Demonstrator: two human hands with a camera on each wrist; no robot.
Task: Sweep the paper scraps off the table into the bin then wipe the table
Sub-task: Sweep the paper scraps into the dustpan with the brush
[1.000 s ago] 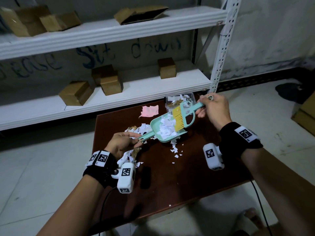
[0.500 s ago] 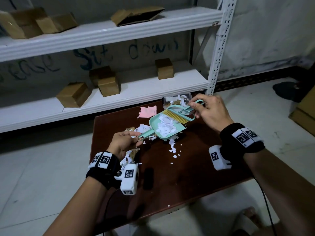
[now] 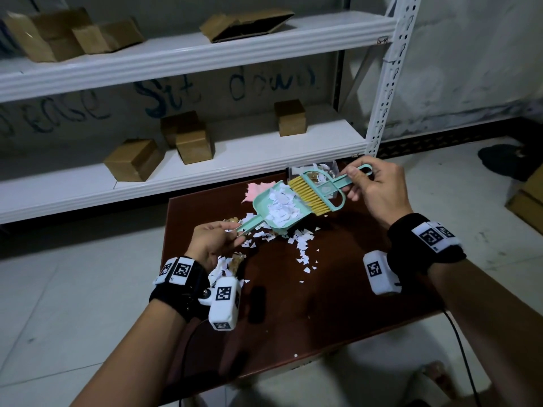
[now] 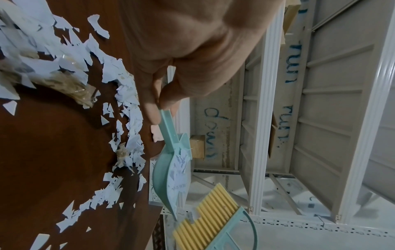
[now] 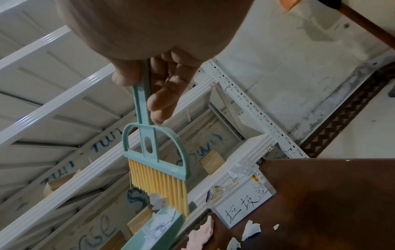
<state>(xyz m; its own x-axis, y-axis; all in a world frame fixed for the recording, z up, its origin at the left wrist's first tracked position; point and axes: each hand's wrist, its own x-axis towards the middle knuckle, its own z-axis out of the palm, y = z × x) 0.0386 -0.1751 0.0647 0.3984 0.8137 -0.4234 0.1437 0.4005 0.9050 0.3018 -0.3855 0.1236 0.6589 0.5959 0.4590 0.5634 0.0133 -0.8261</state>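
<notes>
My left hand (image 3: pixel 210 240) pinches the handle of a mint-green dustpan (image 3: pixel 271 208) (image 4: pixel 171 175) that is lifted off the brown table (image 3: pixel 293 304) and loaded with white paper scraps. My right hand (image 3: pixel 371 189) grips the handle of a mint brush with yellow bristles (image 3: pixel 311 195) (image 5: pixel 158 182); the bristles lie across the pan's open end. A clear plastic bin (image 3: pixel 329 168) (image 5: pixel 241 191) with scraps inside stands at the table's far edge, just behind the brush. Loose scraps (image 3: pixel 299 245) (image 4: pixel 119 152) lie scattered on the table below the pan.
A pink cloth (image 3: pixel 252 190) lies on the table at the far left of the pan. Brownish crumpled bits (image 4: pixel 70 84) sit among the scraps near my left wrist. White shelving (image 3: pixel 205 160) with cardboard boxes stands right behind the table.
The dustpan has risen and shifted toward the bin. The brush has swung from the pan's middle to its far open end.
</notes>
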